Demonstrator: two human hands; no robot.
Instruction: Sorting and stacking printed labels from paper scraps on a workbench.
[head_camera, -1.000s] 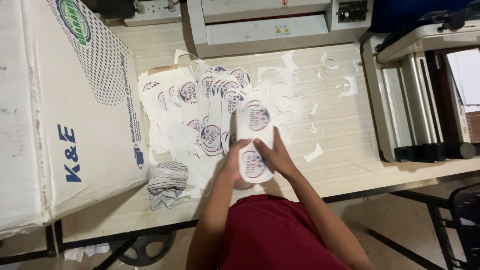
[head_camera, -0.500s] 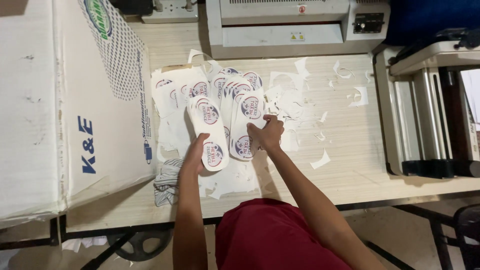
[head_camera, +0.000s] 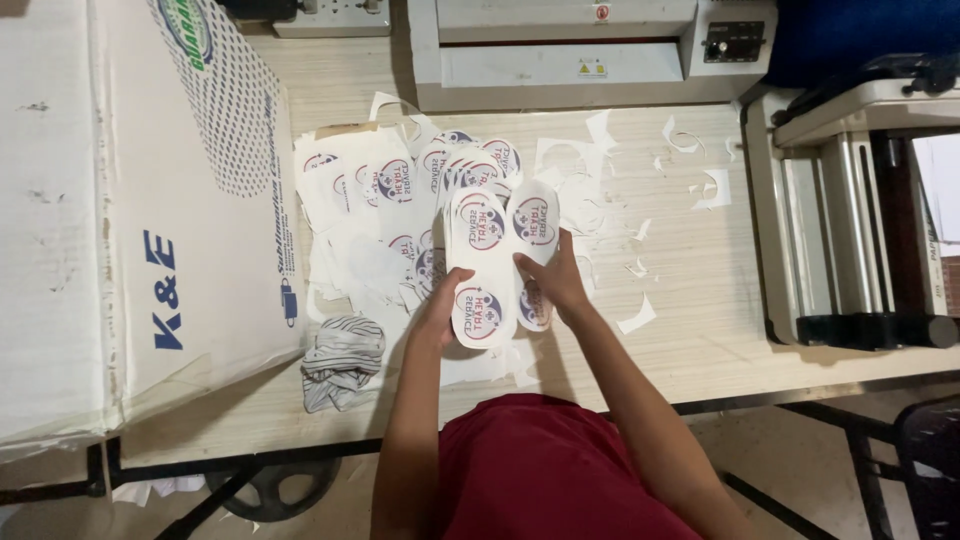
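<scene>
Both hands (head_camera: 445, 305) (head_camera: 552, 278) drew together, gripping cut-outs (head_camera: 478, 270).

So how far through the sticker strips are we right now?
Done: paper offcuts lie scattered on the wooden table, so many strips look already trimmed. In hand: the left hand holds one rounded strip, the right hand a second strip beside it. Left: a pile of printed sheets lies behind them, seemingly uncut.

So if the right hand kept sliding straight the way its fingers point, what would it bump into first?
The right hand points up and slightly left along the white oval cutout it rests on. Past that, it would probably reach the pile of printed cutouts, then the grey machine.
</scene>
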